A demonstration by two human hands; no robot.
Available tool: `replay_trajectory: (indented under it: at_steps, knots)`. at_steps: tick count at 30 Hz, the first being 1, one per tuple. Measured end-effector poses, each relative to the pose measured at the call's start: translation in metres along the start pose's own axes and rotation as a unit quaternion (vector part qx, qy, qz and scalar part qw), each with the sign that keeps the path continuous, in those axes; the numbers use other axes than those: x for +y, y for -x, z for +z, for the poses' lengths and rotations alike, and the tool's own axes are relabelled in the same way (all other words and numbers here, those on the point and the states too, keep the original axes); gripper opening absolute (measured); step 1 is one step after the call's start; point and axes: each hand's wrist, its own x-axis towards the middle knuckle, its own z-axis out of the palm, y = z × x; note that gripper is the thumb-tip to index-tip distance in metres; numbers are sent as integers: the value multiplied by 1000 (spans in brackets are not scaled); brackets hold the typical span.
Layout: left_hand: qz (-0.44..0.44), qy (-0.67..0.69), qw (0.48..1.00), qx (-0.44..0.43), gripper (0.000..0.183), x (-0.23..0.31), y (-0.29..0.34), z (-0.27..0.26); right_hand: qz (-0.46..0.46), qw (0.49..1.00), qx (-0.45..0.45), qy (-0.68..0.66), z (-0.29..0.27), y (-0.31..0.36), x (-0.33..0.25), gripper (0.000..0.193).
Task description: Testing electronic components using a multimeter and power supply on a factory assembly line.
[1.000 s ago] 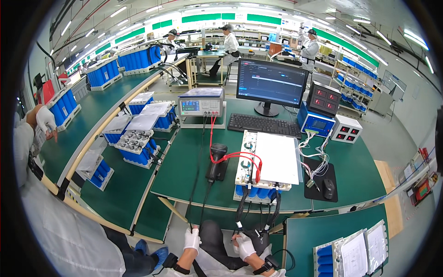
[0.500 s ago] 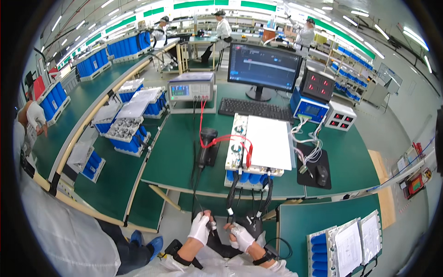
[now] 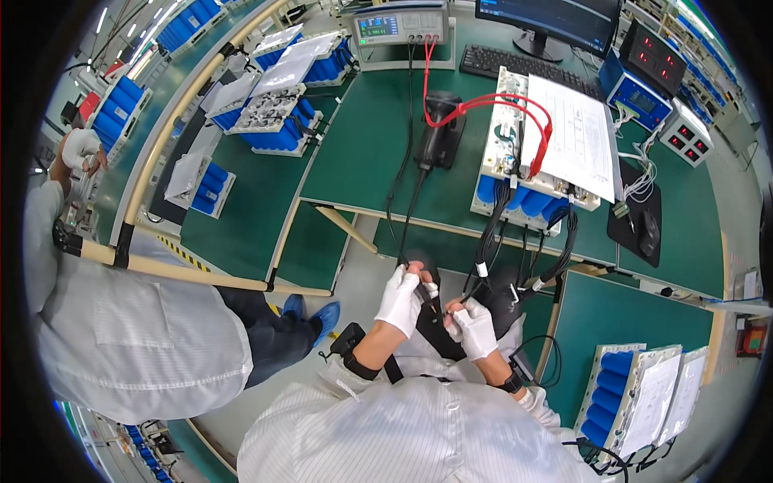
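Observation:
My left hand point(image 3: 401, 304), in a white glove with bare fingertips, is closed in a pinch over my lap. Something slim and dark shows at its fingers; I cannot make out what. Close by on the right, my right hand point(image 3: 475, 328), gloved the same way, pinches the end of a black cable. Above it hangs a black cable bundle point(image 3: 497, 223) with a white tag, coming off the front of a battery pack point(image 3: 506, 196) with blue cells. White printed sheets point(image 3: 568, 137) cover most of the pack's top, and red test leads point(image 3: 541, 141) reach over it.
A barcode scanner point(image 3: 439, 133) stands left of the pack, behind it a bench meter point(image 3: 400, 26) and keyboard point(image 3: 515, 72). More battery packs point(image 3: 274, 121) sit on the left bench; another point(image 3: 609, 394) lies at lower right. A co-worker's sleeve point(image 3: 145, 322) is close on my left.
The view has tipped downward and shifted left, so the bench appears higher and further right. Both hands remain close together over my lap, fingers still closed.

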Motion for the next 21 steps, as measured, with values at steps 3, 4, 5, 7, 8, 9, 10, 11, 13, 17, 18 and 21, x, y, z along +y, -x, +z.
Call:
replay_trajectory:
  at_steps: [3,4,5,7,8,9,10,11,13,17,18,21]
  knots:
    - [32,20,999,-27,19,-1,-1,2,-17,998,22,-61,7,0,-1,17]
    - [51,24,998,-34,18,-1,-1,2,-14,998,19,-62,7,0,0,17]
    - [50,23,998,-34,18,0,-1,2,-32,996,24,-78,8,0,1,16]
    - [73,32,996,-32,17,0,-1,2,-50,994,29,-95,8,0,2,16]
    - [67,29,997,-23,17,1,-2,2,-55,993,28,-99,7,0,3,15]
    - [74,28,997,-21,17,2,-2,2,-59,992,27,-104,6,-1,3,14]
    - [85,25,996,-21,17,3,-3,2,-59,992,27,-104,6,-1,3,14]
    - [80,26,996,-18,17,3,-3,2,-60,993,18,-102,6,-1,3,14]
    - [76,27,996,-23,16,3,-4,4,-62,993,7,-101,6,-2,3,13]
    - [64,31,997,-20,16,1,-6,4,-68,994,7,-88,6,-2,2,13]
    - [61,32,997,-21,16,0,-6,4,-66,994,11,-87,6,-2,2,13]
    - [51,28,998,-13,16,-5,-7,2,-53,997,3,-62,4,-2,2,16]
